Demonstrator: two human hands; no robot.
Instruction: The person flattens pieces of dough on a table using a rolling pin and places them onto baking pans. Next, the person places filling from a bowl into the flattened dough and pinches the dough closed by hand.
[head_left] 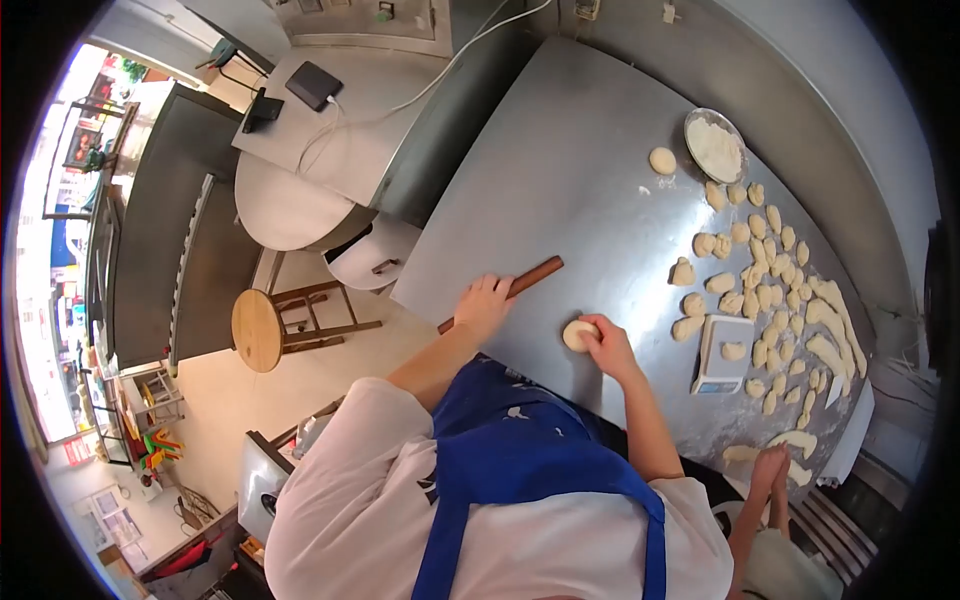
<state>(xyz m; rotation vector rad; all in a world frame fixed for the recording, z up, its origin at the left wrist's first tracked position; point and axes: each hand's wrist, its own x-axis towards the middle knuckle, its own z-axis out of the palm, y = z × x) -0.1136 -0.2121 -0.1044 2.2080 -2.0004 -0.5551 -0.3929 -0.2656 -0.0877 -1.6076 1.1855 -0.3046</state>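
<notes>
A brown wooden rolling pin (538, 275) lies slantwise on the metal table, and my left hand (484, 304) is closed over its middle. To the right of it, my right hand (611, 348) grips the edge of a round, flattened piece of dough (577, 336) between thumb and fingers. The dough is pale and smooth, near the table's front edge. Pin and dough are apart, with bare metal between them. My right palm and part of the dough's right edge are hidden by the fingers.
Many dough lumps (760, 265) cover the right of the metal table (540, 150), around a white scale (722, 355) bearing one lump. A flour bowl (716, 146) and a dough round (662, 160) stand behind. Another person's hands (770, 468) touch dough strips. A wooden stool (257, 330) is left.
</notes>
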